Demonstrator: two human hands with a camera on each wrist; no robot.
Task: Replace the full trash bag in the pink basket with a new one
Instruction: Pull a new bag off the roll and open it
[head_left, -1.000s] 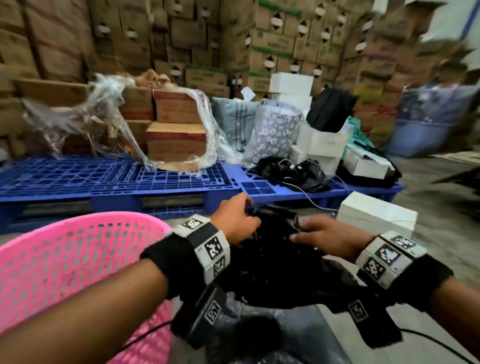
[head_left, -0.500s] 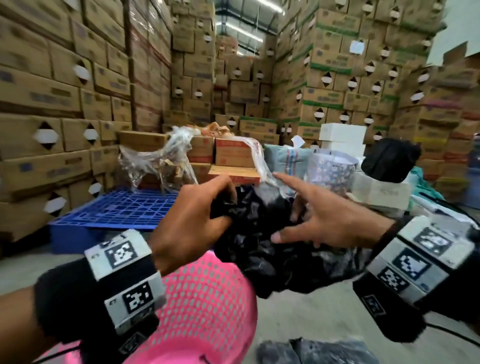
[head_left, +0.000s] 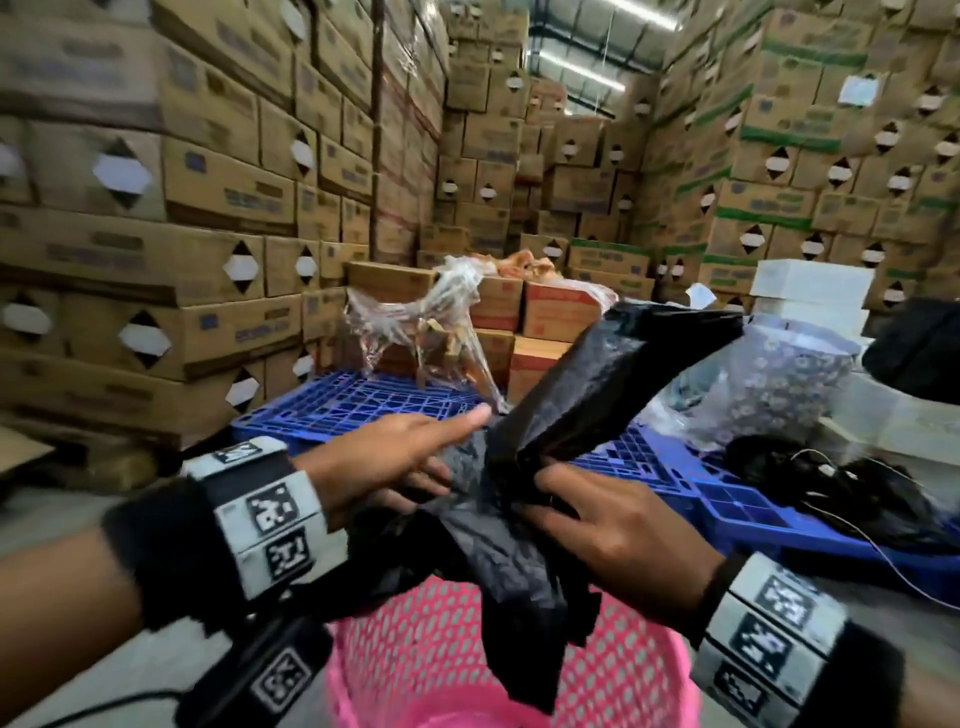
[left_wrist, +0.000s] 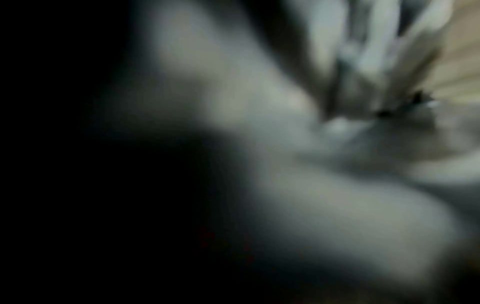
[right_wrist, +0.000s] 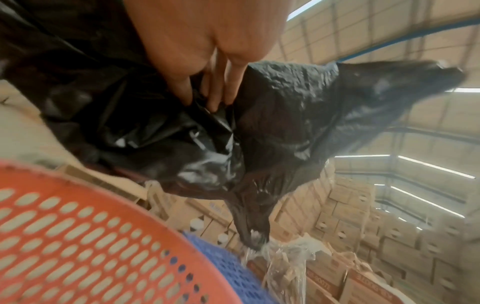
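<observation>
Both hands work one black trash bag (head_left: 587, 395) held in the air above the pink basket (head_left: 467, 660).

Head view: right hand (head_left: 618, 525) has its fingers curled into the gathered plastic at the middle of the bag, pinching a fold. Left hand (head_left: 384, 462) has its forefinger out straight along the film; whether its lower fingers clamp the plastic I can't tell, they're hidden under the bag. One flap sticks up and to the right, the rest hangs crumpled down over the basket mouth. My read: they hold it over the basket so that once the mouth is found it drops straight in; the split hold looks meant to peel the layers apart. Basket interior isn't visible from here. Blue pallet (head_left: 363, 400) and stacked cartons (head_left: 208, 208) sit behind.

Left wrist view: dark blur, nothing usable.

Right wrist view: right-hand fingertips (right_wrist: 215, 102) dig into a crease of the black trash bag (right_wrist: 298, 115), plastic bunched around them. Basket rim (right_wrist: 91, 236) sits below, apart from the bag. Bag hangs limp and unopened, so lining isn't started.
</observation>
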